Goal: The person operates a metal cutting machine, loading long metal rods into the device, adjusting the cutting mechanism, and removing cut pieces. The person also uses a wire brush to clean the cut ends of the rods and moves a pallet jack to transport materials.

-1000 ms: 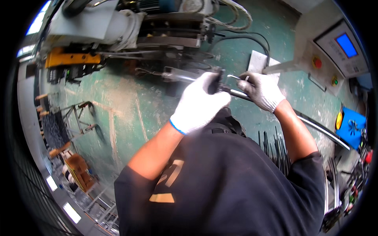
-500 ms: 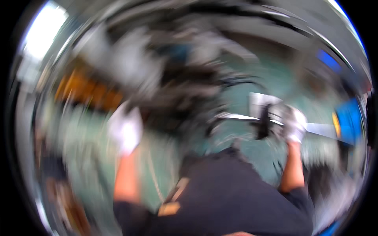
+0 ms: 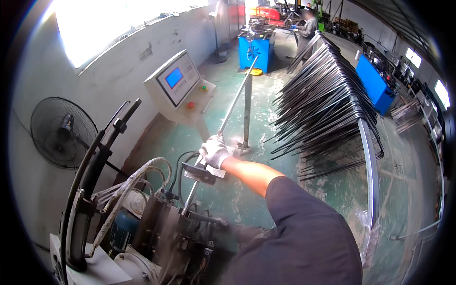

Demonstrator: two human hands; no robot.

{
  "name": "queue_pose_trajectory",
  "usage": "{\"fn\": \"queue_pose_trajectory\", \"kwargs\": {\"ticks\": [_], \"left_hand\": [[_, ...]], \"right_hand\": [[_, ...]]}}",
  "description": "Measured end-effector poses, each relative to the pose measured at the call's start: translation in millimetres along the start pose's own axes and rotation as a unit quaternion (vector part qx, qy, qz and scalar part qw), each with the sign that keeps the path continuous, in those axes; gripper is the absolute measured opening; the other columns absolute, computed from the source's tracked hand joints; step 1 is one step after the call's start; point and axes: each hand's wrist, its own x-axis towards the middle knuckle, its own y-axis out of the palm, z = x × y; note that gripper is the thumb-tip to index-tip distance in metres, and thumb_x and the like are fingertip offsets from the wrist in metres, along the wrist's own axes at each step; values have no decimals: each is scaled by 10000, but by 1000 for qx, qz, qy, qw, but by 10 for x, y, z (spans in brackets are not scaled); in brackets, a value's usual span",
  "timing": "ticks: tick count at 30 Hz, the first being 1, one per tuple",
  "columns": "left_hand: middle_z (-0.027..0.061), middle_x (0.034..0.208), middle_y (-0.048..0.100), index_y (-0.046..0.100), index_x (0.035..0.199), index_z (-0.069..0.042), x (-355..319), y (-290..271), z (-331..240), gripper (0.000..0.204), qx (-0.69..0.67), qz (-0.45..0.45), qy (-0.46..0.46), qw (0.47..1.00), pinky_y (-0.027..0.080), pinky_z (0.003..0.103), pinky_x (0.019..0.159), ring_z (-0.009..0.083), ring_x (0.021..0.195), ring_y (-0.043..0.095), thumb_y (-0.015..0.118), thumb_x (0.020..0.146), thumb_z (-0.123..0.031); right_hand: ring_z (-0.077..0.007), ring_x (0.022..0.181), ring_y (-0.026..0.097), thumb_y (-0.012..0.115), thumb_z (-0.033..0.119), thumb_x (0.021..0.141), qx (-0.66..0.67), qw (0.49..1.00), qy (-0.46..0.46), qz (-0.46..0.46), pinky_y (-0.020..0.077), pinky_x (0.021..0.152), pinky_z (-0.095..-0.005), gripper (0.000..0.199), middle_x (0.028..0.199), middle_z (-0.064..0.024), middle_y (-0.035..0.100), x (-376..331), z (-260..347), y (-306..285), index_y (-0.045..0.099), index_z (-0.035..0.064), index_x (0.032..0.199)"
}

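My right hand (image 3: 215, 152), in a white glove, is closed around a long, thin metal bar (image 3: 235, 101). From the hand, the bar slants up and away past an upright metal post (image 3: 247, 111). Its near part runs down toward a machine with hoses and a blue motor (image 3: 124, 230). A dark flat block (image 3: 199, 173) sits on the bar's line just below the glove, and a pale plate shows partly behind the hand. My left hand is out of view.
Left of the bar stands a control panel (image 3: 178, 80) with a screen and buttons. A black fan (image 3: 64, 130) is by the wall. On the right, many bent dark rods hang over a metal rail (image 3: 368, 161). A person (image 3: 308, 28) works at the back near a blue machine (image 3: 254, 52).
The view has swung round to the right and sharpened from blur. My left gloved hand, seen earlier, has left the picture. My right hand still holds the bar.
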Motion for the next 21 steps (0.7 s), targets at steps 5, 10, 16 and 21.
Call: {"fn": "queue_pose_trajectory", "kwargs": {"ticks": [5, 10, 16, 21], "left_hand": [[209, 1140, 757, 745, 1188, 12, 210, -880, -678, 342, -291, -96, 20, 952, 606, 531, 921, 411, 1015, 741, 781, 1051, -299], [177, 1181, 800, 774, 1260, 16, -244, -1153, -1433, 359, -610, 211, -5, 764, 646, 369, 947, 265, 1002, 771, 899, 941, -91], [106, 1147, 776, 757, 1214, 45, -412, -1662, -2165, 220, -798, 434, 99, 406, 566, 342, 1027, 189, 1074, 708, 714, 999, 38], [25, 1057, 747, 771, 1188, 7, -738, -1732, -2081, 164, -749, 543, 223, 308, 522, 264, 792, 94, 898, 638, 711, 1046, -50]], "right_hand": [[-405, 1262, 649, 594, 375, 1046, -20, 999, 2, 32, 254, 1289, -713, 354, 1071, -154, 805, -86, 129, -95, 845, 127, 1029], [-394, 1222, 693, 699, 260, 999, 160, 962, 82, -206, 521, 1129, -493, 309, 1243, -172, 770, -702, 284, 72, 753, 127, 1273], [-424, 1117, 759, 707, 343, 1025, 270, 820, 451, -229, 605, 970, -531, 285, 1169, -186, 805, -3253, 433, 346, 747, 152, 1233], [-457, 1078, 755, 674, 370, 1021, 239, 865, 437, 59, 606, 941, -524, 327, 1148, -215, 801, -5916, 1201, 283, 765, 84, 1150]]}}
